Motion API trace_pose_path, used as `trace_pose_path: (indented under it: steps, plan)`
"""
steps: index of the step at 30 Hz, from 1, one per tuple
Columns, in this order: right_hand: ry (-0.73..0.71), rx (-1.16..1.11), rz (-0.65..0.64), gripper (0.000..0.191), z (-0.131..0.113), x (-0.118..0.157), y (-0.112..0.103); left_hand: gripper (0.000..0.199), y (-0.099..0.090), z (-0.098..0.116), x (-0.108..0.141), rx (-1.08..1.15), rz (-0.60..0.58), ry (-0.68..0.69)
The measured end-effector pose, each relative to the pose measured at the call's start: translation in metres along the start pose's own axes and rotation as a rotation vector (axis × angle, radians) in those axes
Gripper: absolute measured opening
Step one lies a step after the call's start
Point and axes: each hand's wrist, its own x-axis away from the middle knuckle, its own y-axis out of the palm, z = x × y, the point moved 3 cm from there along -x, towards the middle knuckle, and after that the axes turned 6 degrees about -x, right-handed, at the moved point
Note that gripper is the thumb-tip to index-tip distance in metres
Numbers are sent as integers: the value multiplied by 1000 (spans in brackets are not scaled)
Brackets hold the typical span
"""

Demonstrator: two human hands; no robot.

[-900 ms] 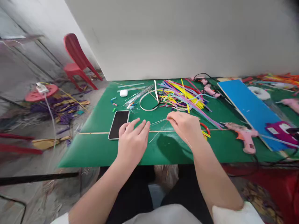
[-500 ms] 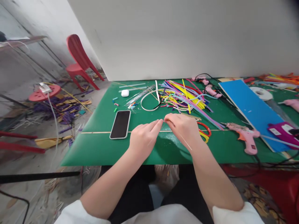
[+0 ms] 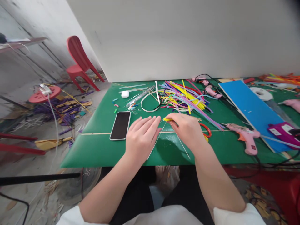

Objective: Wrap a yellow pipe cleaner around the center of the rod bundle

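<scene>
Between the thumb and fingers of my right hand (image 3: 187, 128) is a small yellow piece (image 3: 167, 119), apparently pipe cleaner. Two thin pale wires (image 3: 181, 143) run from near it toward the table's front edge, spread apart. My left hand (image 3: 142, 136) is just to the left, fingers stretched out, close beside the yellow piece and one wire; whether it touches them I cannot tell. Red-and-yellow scissors (image 3: 206, 129) lie partly hidden behind my right hand. Beyond both hands is a pile of coloured pipe cleaners (image 3: 187, 95).
A phone (image 3: 120, 125) lies left of my left hand. Behind it are a white earbud case (image 3: 125, 94), thin wires (image 3: 140, 96) and a white headband (image 3: 142, 106). On the right are a pink glue gun (image 3: 246, 136) and a blue board (image 3: 253, 109). A grey panel (image 3: 182, 40) borders the table's back.
My left fingers have opened from a pinch and drawn slightly away to the left. The yellow piece now shows in my right fingers, and the wires are more clearly visible.
</scene>
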Motion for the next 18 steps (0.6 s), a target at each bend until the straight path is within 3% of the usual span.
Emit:
trace_pose_path:
  steps: [6, 13, 18]
  plan:
    - [-8, 25, 49, 14, -3, 1, -5, 28, -27, 6, 3, 97, 188, 75]
    - [-118, -35, 118, 18, -9, 2, -3, 34, -31, 12, 12, 146, 213, 43]
    - [-119, -61, 131, 18, -10, 4, -5, 36, -33, 17, 18, 143, 233, 60]
